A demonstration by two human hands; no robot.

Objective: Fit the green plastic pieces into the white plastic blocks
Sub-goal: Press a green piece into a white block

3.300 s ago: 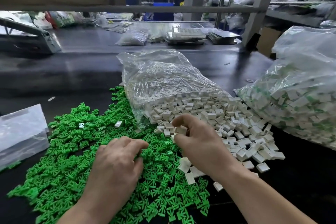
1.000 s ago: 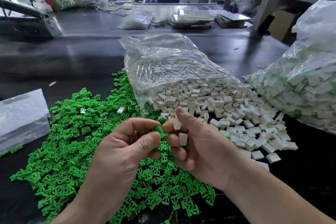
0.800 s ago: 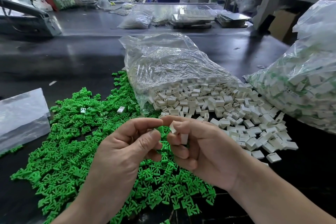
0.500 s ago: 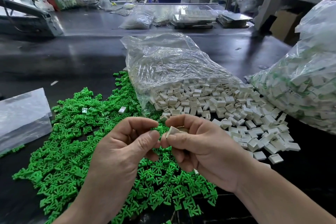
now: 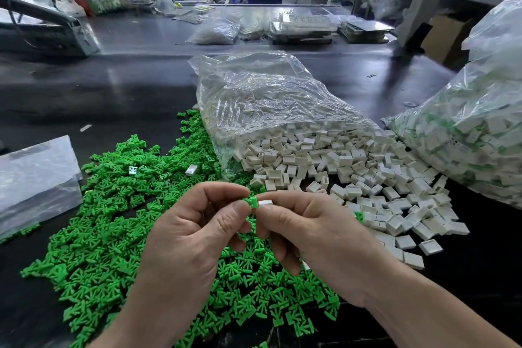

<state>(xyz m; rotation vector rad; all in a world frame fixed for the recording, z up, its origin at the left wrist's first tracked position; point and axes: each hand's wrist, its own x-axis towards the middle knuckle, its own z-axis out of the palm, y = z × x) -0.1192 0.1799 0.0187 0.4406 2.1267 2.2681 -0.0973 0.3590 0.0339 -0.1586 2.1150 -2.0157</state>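
My left hand (image 5: 195, 234) pinches a green plastic piece (image 5: 251, 202) between thumb and forefinger. My right hand (image 5: 316, 232) pinches a white plastic block (image 5: 265, 202) right beside it, and the two parts touch end to end above the table. Beneath both hands spreads a heap of loose green pieces (image 5: 107, 234). White blocks (image 5: 339, 167) spill from an open clear bag (image 5: 268, 99) just beyond my hands.
A full clear bag of assembled white-and-green parts (image 5: 469, 127) lies at the right. A flat plastic bag (image 5: 34, 178) sits at the left on the dark table (image 5: 127, 87). Bags, trays and a metal frame stand farther back.
My hands rose from the piles, each holding a part. Over the last second the right hand turned its white block toward the left, and the green piece now meets its end.
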